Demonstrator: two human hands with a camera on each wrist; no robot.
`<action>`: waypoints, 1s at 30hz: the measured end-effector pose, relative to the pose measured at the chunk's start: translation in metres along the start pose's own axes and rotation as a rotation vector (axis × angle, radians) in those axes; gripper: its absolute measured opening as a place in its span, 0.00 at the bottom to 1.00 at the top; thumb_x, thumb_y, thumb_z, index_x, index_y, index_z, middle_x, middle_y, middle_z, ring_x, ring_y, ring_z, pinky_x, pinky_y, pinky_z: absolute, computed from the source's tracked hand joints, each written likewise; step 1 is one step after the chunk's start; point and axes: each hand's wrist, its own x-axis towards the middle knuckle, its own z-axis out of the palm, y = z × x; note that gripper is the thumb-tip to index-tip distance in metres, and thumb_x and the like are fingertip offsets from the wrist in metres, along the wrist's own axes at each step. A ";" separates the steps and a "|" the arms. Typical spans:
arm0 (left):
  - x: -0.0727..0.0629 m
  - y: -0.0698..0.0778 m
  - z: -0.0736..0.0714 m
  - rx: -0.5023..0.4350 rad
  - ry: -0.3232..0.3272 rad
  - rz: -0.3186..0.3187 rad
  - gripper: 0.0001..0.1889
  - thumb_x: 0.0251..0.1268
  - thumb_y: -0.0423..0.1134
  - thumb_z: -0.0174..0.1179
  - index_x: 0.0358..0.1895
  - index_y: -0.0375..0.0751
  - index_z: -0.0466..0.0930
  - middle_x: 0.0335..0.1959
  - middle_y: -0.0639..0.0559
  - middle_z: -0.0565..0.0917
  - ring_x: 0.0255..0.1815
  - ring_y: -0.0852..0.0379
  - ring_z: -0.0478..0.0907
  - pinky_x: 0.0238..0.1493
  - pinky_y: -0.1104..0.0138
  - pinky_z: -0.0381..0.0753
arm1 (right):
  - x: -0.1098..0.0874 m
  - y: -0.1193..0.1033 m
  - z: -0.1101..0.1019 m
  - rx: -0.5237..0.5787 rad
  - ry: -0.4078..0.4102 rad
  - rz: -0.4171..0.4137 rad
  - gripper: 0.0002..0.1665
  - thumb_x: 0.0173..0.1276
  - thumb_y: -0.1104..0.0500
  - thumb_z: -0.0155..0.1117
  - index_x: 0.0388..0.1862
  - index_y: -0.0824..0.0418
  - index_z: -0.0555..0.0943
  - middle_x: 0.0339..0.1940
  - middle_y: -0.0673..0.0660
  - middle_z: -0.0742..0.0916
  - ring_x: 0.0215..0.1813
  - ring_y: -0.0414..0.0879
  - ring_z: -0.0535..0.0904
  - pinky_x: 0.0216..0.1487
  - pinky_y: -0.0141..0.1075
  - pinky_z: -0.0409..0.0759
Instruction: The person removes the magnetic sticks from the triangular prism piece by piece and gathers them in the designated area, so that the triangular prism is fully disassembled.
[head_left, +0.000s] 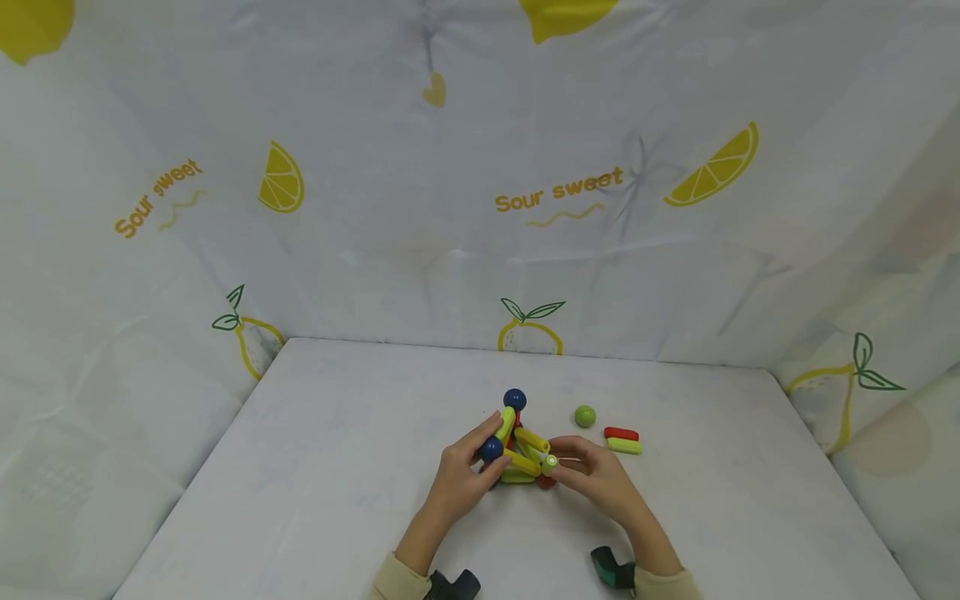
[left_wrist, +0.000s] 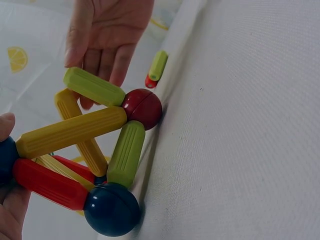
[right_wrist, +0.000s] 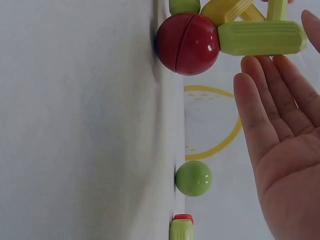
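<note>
A structure of coloured building sticks and balls stands on the table, between the hands. My left hand (head_left: 459, 475) holds it at a blue ball (head_left: 491, 449), its thumb by a yellow stick (head_left: 522, 462). Another blue ball (head_left: 514, 399) tops the far end. My right hand (head_left: 600, 483) is at the near right corner, thumb and fingers about the free end of a light green stick (right_wrist: 262, 38). That stick's other end meets a red ball (right_wrist: 187, 44) resting on the table. In the left wrist view, a lower blue ball (left_wrist: 112, 210) joins red and green sticks.
Behind the right hand, a loose green ball (head_left: 585, 417) lies on the white table (head_left: 300, 483). Further right, a red stick (head_left: 621, 433) and a light green stick (head_left: 624, 447) lie side by side. A lemon-print cloth (head_left: 420, 225) hangs around the table.
</note>
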 end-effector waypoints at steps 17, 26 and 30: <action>-0.001 -0.001 -0.001 -0.008 -0.002 0.004 0.27 0.57 0.28 0.64 0.62 0.26 0.70 0.63 0.35 0.72 0.63 0.41 0.72 0.52 0.60 0.79 | 0.000 -0.009 0.012 -0.032 0.107 0.053 0.18 0.58 0.61 0.71 0.47 0.63 0.80 0.48 0.58 0.84 0.51 0.50 0.81 0.48 0.31 0.83; -0.001 -0.002 0.001 -0.016 0.009 0.016 0.27 0.57 0.26 0.64 0.62 0.26 0.70 0.62 0.31 0.72 0.62 0.40 0.72 0.51 0.58 0.79 | 0.000 -0.014 0.009 -0.128 0.194 0.066 0.13 0.57 0.62 0.71 0.41 0.60 0.83 0.42 0.55 0.86 0.48 0.47 0.82 0.43 0.31 0.84; -0.001 -0.002 0.002 -0.018 0.016 0.011 0.28 0.56 0.26 0.64 0.62 0.26 0.70 0.62 0.31 0.72 0.62 0.39 0.72 0.50 0.57 0.79 | 0.000 -0.015 0.009 -0.148 0.200 0.062 0.12 0.57 0.62 0.71 0.41 0.60 0.83 0.42 0.55 0.86 0.47 0.47 0.83 0.43 0.32 0.85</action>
